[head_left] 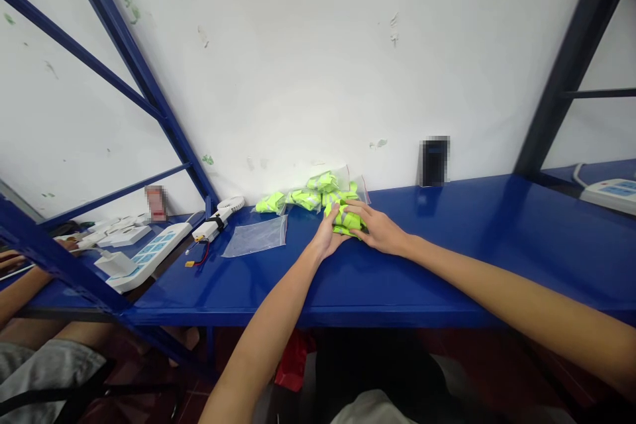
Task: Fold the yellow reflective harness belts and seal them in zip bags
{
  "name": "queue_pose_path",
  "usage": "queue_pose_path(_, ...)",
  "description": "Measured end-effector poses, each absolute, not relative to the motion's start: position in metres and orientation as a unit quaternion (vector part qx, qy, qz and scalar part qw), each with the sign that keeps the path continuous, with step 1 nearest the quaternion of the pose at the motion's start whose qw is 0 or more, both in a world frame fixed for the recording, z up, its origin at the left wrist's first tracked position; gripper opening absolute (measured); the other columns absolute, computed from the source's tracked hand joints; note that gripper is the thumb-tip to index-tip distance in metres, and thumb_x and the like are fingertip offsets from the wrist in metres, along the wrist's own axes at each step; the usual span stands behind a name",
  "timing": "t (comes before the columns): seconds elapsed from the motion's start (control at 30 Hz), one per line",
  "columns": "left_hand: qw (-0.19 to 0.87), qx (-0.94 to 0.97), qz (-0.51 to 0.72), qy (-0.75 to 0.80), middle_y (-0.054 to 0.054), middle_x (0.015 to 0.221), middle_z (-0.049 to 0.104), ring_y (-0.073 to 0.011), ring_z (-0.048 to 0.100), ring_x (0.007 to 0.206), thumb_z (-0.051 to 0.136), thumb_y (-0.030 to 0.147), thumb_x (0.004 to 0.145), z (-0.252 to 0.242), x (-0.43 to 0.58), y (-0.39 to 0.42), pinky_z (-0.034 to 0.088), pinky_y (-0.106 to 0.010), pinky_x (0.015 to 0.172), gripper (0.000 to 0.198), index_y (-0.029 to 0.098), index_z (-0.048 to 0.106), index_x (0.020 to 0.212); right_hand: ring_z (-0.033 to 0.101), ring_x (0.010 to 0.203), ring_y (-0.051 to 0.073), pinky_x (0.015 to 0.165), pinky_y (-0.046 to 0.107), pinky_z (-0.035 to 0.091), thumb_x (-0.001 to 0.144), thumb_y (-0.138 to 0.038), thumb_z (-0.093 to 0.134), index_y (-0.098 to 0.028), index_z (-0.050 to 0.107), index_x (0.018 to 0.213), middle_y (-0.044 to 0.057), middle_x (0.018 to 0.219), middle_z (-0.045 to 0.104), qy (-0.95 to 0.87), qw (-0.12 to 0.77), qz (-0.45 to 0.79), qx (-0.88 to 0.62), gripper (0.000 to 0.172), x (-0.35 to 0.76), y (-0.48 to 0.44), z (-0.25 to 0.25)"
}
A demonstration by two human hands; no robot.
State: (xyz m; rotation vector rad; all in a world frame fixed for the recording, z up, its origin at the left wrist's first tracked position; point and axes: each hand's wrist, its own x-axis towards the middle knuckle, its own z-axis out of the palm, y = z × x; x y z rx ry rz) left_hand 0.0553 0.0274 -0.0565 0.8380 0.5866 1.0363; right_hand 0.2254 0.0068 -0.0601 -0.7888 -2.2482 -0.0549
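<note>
A neon-yellow reflective vest, folded into a small bundle with silvery stripes, is held between both my hands just above the blue table. My left hand cups it from the left and below, thumb on top. From the right, my right hand presses its fingers over the top and side. Right behind my hands, against the wall, lie several similar neon bundles in clear plastic bags. A flat clear zip bag rests on the table to the left of my left hand.
A small white fan and a battery pack with wires lie left of the zip bag. A dark phone-like slab leans on the wall. Beyond the blue frame post are a power strip and another person's arm.
</note>
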Motion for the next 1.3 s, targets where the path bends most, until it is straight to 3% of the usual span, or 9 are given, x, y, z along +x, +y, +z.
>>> queue_pose_path(0.1, 0.738, 0.362, 0.493, 0.284, -0.008, 0.107, 0.068, -0.0232, 0.066, 0.097, 0.064, 0.038, 0.083, -0.057, 0.052, 0.028, 0.051, -0.044, 0.090, 0.043, 0.023, 0.054, 0.122, 0.044, 0.131, 0.034, 0.093, 0.046, 0.051, 0.079, -0.025, 0.068, -0.030, 0.017, 0.151, 0.012, 0.159, 0.010, -0.896, 0.322, 0.005, -0.306, 0.088, 0.227, -0.004, -0.053)
queue_pose_path(0.2, 0.737, 0.358, 0.495, 0.290, -0.008, 0.113, 0.067, -0.0244, 0.064, 0.101, 0.065, 0.037, 0.082, -0.056, 0.050, 0.028, 0.050, -0.046, 0.091, 0.046, 0.024, 0.054, 0.124, 0.043, 0.131, 0.036, 0.090, 0.044, 0.052, 0.077, -0.017, 0.068, -0.031, 0.014, 0.152, 0.013, 0.160, -0.004, -0.909, 0.292, 0.021, -0.298, 0.094, 0.227, -0.009, -0.047)
queue_pose_path(0.4, 0.775, 0.343, 0.458, 0.269, -0.014, 0.118, 0.065, -0.0320, 0.061, 0.107, 0.035, 0.078, 0.079, -0.048, 0.047, 0.026, 0.051, -0.047, 0.087, 0.078, 0.018, 0.058, 0.123, 0.043, 0.131, 0.038, 0.087, 0.042, 0.053, 0.073, -0.002, 0.061, -0.031, 0.021, 0.151, 0.012, 0.160, -0.007, -0.920, 0.249, 0.005, -0.302, 0.093, 0.225, -0.004, -0.043)
queue_pose_path(0.57, 0.784, 0.314, 0.453, 0.284, -0.013, 0.101, 0.069, -0.0282, 0.066, 0.092, 0.045, 0.056, 0.084, -0.046, 0.045, 0.026, 0.053, -0.041, 0.079, 0.055, 0.014, 0.062, 0.115, 0.045, 0.129, 0.036, 0.088, 0.040, 0.053, 0.072, -0.001, 0.061, -0.032, 0.014, 0.153, 0.012, 0.160, -0.011, -0.928, 0.237, 0.029, -0.287, 0.099, 0.228, -0.004, -0.038)
queue_pose_path(0.77, 0.776, 0.332, 0.449, 0.294, -0.013, 0.098, 0.068, -0.0288, 0.067, 0.088, 0.054, 0.045, 0.084, -0.046, 0.048, 0.028, 0.054, -0.044, 0.077, 0.045, 0.012, 0.060, 0.114, 0.035, 0.137, 0.035, 0.088, 0.037, 0.052, 0.070, 0.003, 0.058, -0.032, 0.005, 0.153, 0.010, 0.159, -0.018, -0.930, 0.234, 0.033, -0.282, 0.105, 0.232, -0.004, -0.036)
queue_pose_path(0.97, 0.756, 0.329, 0.474, 0.310, -0.009, 0.088, 0.068, -0.0255, 0.067, 0.082, 0.057, 0.041, 0.084, -0.048, 0.049, 0.029, 0.055, -0.042, 0.074, 0.037, 0.014, 0.059, 0.108, 0.035, 0.136, 0.036, 0.092, 0.041, 0.050, 0.068, 0.004, 0.057, -0.030, 0.008, 0.153, 0.013, 0.160, -0.010, -0.920, 0.259, -0.004, -0.295, 0.104, 0.223, 0.000, -0.040)
queue_pose_path(1.07, 0.758, 0.333, 0.479, 0.294, -0.010, 0.089, 0.068, -0.0251, 0.067, 0.083, 0.056, 0.041, 0.085, -0.050, 0.048, 0.028, 0.055, -0.043, 0.076, 0.036, 0.015, 0.059, 0.109, 0.033, 0.136, 0.036, 0.098, 0.046, 0.045, 0.068, -0.001, 0.060, -0.027, 0.014, 0.153, 0.015, 0.158, 0.011, -0.917, 0.265, -0.029, -0.295, 0.100, 0.219, 0.004, -0.041)
queue_pose_path(1.17, 0.784, 0.332, 0.466, 0.242, -0.011, 0.096, 0.069, -0.0261, 0.067, 0.091, 0.050, 0.041, 0.088, -0.054, 0.048, 0.027, 0.054, -0.044, 0.082, 0.036, 0.014, 0.061, 0.108, 0.043, 0.128, 0.033, 0.096, 0.047, 0.046, 0.072, -0.005, 0.060, -0.029, 0.021, 0.151, 0.014, 0.145, 0.035, -0.915, 0.266, -0.046, -0.301, 0.092, 0.218, 0.009, -0.043)
queue_pose_path(1.3, 0.794, 0.306, 0.489, 0.193, -0.012, 0.103, 0.068, -0.0248, 0.064, 0.099, 0.043, 0.038, 0.091, -0.053, 0.055, 0.025, 0.051, -0.042, 0.090, 0.035, 0.013, 0.063, 0.105, 0.049, 0.116, 0.030, 0.089, 0.046, 0.050, 0.078, -0.006, 0.056, -0.032, 0.028, 0.149, 0.013, 0.137, 0.042, -0.915, 0.262, -0.067, -0.301, 0.080, 0.216, 0.014, -0.046)
